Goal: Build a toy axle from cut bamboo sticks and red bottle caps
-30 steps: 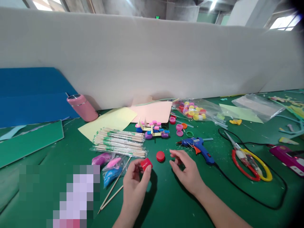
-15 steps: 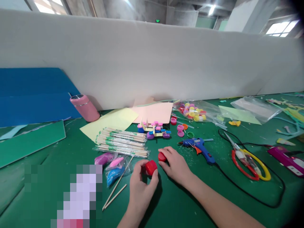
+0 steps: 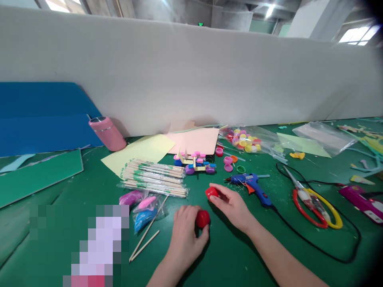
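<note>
Over the green tabletop, my left hand (image 3: 187, 233) has its thumb and fingers around a red bottle cap (image 3: 203, 219), whose rounded face is turned up and to the right. My right hand (image 3: 231, 205) pinches another red bottle cap (image 3: 211, 193) between thumb and fingertips, a little farther off and tilted. The two caps are apart. Just beyond them stands a small model of coloured clay and sticks (image 3: 196, 162). Left of my left hand lie small bags of blue clay (image 3: 145, 220), pink clay (image 3: 147, 202) and purple clay (image 3: 131, 197).
Wrapped wooden sticks (image 3: 154, 177) and two loose sticks (image 3: 145, 245) lie to the left. A glue gun (image 3: 254, 185), its cord and scissors (image 3: 309, 203) are at right. Loose caps (image 3: 228, 160) and a bag of caps (image 3: 245, 140) lie behind. A pink flask (image 3: 108, 133) stands back left.
Both hands have shifted a little to the right with their red caps. My right hand has turned its cap, and my left hand's fingers now lie more over the other.
</note>
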{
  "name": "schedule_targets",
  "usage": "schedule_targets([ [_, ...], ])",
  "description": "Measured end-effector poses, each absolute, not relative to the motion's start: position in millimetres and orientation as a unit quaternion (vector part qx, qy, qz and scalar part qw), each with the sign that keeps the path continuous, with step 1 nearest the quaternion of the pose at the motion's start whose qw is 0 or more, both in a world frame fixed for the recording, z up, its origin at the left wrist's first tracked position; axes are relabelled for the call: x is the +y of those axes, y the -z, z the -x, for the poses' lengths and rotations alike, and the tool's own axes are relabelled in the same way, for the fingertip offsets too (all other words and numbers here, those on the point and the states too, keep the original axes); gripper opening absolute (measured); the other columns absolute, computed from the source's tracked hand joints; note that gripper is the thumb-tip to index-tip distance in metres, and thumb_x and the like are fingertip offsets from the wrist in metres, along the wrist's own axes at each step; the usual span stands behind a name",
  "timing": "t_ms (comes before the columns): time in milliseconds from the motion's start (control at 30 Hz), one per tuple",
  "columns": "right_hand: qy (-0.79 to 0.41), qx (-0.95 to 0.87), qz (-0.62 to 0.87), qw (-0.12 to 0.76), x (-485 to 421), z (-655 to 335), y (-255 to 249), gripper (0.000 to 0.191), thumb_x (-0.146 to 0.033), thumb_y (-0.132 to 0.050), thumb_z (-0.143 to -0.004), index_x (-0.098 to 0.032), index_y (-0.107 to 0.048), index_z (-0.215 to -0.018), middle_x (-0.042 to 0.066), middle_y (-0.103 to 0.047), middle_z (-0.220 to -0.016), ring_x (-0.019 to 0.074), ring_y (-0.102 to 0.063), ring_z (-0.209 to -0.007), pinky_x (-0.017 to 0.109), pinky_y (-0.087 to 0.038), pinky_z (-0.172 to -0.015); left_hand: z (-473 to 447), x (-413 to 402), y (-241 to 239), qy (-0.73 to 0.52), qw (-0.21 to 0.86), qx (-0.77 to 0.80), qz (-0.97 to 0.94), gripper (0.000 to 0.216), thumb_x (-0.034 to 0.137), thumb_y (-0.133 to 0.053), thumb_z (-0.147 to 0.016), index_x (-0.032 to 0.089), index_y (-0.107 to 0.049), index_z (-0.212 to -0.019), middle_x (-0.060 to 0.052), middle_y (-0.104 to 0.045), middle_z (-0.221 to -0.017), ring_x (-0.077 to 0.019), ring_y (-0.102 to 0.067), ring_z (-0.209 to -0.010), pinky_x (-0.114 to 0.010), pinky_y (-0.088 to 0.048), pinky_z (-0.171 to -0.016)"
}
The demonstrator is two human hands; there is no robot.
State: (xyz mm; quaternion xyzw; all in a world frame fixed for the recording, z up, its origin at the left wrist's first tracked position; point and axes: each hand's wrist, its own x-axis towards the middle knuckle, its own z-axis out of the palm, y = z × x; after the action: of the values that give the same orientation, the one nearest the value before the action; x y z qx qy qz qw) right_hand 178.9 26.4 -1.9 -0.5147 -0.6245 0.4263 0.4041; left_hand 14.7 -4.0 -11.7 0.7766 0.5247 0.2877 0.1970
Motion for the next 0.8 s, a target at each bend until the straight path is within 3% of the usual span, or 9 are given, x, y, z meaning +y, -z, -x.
schedule_targets([
  [100, -0.450, -0.612, 0.506, 0.409, 20, -182, 0, 0.037, -0.033, -0.050, -0.083, -0.018, -0.053, -0.117, 0.007, -0.065, -0.103, 0.0188, -0.062, -0.090, 0.032, -0.051, -0.077, -15, -6, 9, -0.283, 0.187, 0.514, -0.788, 0.026, 0.022, -0.058, -0.068, 0.019, -0.054, -0.094, -0.007, -0.060, -0.087, -0.0269, -0.053, -0.085, -0.042, -0.041, -0.072],
  [233, -0.448, -0.638, 0.478, 0.405, 11, -182, -6, 0.034, -0.033, -0.047, -0.086, -0.021, -0.054, -0.117, 0.006, -0.060, -0.112, 0.0196, -0.055, -0.102, 0.033, -0.043, -0.089, -11, -9, 4, -0.369, 0.227, 0.502, -0.749, 0.033, 0.026, -0.054, -0.076, 0.017, -0.049, -0.107, -0.011, -0.056, -0.099, -0.0252, -0.051, -0.093, -0.041, -0.042, -0.080],
  [433, -0.459, -0.697, 0.404, 0.375, -1, -175, -21, 0.030, -0.031, -0.040, -0.090, -0.023, -0.057, -0.113, 0.004, -0.063, -0.094, 0.0172, -0.057, -0.087, 0.028, -0.045, -0.078, -5, -10, -2, -0.408, 0.288, 0.452, -0.739, 0.042, 0.019, -0.048, -0.082, 0.026, -0.042, -0.123, -0.009, -0.049, -0.116, -0.0227, -0.046, -0.107, -0.037, -0.042, -0.087],
  [633, -0.490, -0.685, 0.381, 0.381, -2, -173, -23, 0.032, -0.035, -0.038, -0.090, -0.021, -0.064, -0.101, 0.003, -0.065, -0.081, 0.0170, -0.058, -0.076, 0.028, -0.046, -0.071, -8, -7, -5, -0.419, 0.284, 0.407, -0.761, 0.037, 0.017, -0.054, -0.078, 0.028, -0.052, -0.114, -0.007, -0.055, -0.105, -0.0220, -0.052, -0.097, -0.035, -0.046, -0.081],
  [800, -0.550, -0.574, 0.407, 0.449, -3, -171, -11, 0.023, -0.035, -0.055, -0.081, -0.021, -0.067, -0.095, 0.001, -0.070, -0.083, 0.0143, -0.063, -0.069, 0.022, -0.050, -0.062, -10, -8, -6, -0.453, 0.237, 0.409, -0.756, 0.034, 0.014, -0.060, -0.074, 0.025, -0.054, -0.106, -0.005, -0.056, -0.094, -0.0190, -0.056, -0.086, -0.029, -0.049, -0.073],
])
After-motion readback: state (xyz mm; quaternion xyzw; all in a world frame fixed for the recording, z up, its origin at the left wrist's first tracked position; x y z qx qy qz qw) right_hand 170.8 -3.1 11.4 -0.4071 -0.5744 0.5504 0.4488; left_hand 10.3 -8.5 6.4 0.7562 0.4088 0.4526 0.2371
